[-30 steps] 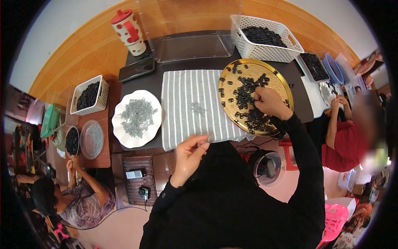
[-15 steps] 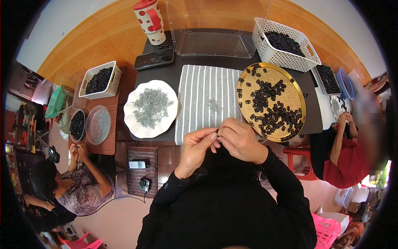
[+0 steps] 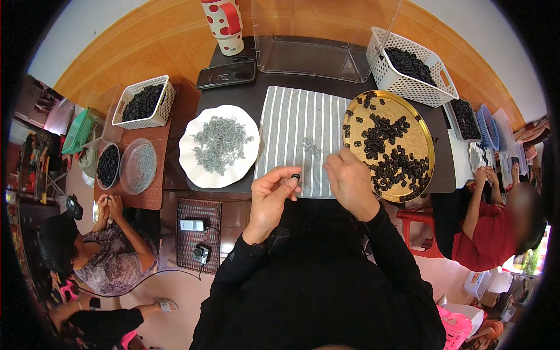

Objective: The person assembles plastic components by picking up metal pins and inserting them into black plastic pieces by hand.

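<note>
A small black plastic part (image 3: 296,177) is pinched between the thumb and fingers of my left hand (image 3: 272,197), just in front of a grey-and-white striped cloth (image 3: 286,128). My right hand (image 3: 353,185) is over the cloth's right edge, slightly blurred; its fingers curl down and the fingertips are partly hidden. Close by on the cloth lies a little pile of thin grey screw-like pins (image 3: 311,146). More such pins (image 3: 219,146) fill a white scalloped plate (image 3: 188,166) on the left. To the right, a round gold tray (image 3: 412,109) carries many small black parts (image 3: 391,166).
At the back stand a clear plastic box (image 3: 315,58), a phone (image 3: 226,75), a spotted tumbler (image 3: 224,26) and a white basket (image 3: 382,76) of black parts. A person (image 3: 111,256) works at the left table, another (image 3: 484,227) at the right. A wicker stand (image 3: 198,251) holds small devices.
My hands have come apart. The right one has moved right and up toward the pin pile, while the left keeps the black part. The view has shifted slightly.
</note>
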`<state>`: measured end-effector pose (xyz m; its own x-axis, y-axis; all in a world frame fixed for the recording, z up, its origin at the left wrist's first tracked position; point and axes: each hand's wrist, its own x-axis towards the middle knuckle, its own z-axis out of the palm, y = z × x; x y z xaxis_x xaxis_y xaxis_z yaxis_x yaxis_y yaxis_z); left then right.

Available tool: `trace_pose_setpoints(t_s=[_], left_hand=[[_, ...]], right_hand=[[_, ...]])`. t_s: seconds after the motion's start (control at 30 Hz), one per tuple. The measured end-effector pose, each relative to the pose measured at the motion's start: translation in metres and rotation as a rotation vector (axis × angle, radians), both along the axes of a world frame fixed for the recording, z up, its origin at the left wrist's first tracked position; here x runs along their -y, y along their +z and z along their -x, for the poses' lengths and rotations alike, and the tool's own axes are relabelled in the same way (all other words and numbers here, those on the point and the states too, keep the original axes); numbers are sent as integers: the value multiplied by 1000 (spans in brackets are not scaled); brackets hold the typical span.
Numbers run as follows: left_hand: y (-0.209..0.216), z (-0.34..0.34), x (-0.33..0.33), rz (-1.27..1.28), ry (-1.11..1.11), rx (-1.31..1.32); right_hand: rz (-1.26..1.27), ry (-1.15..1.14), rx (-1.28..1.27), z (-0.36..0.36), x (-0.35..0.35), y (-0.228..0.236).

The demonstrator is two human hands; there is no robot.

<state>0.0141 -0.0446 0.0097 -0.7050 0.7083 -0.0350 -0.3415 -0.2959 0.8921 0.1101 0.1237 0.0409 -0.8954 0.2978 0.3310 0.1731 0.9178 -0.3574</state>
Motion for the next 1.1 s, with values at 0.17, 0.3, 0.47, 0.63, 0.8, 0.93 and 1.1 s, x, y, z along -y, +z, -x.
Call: trace_pose_setpoints(t_s=[0.17,0.3,0.47,0.63,0.8,0.93,1.1], left_hand=[[2,-1,-1,9,-14,56],[1,-5,-3,-15,48,28],[-3,-4,-7,118,172,-389],[6,6,-14,358,217,-938],[11,-4,-30,566,383,-1346],[24,-19,-55,528,300,-1360],[17,-25,-81,695,248,-1437]], right_hand=[[-49,104,-108,22,-5,-10],[-168,197,-8,25,-2,-8],[-249,207,-3,25,7,-4],[349,80,-211,4,-12,-6],[805,14,-510,-21,-27,-8],[905,-22,-553,-32,-24,-2],[874,-13,-527,-36,-20,-14]])
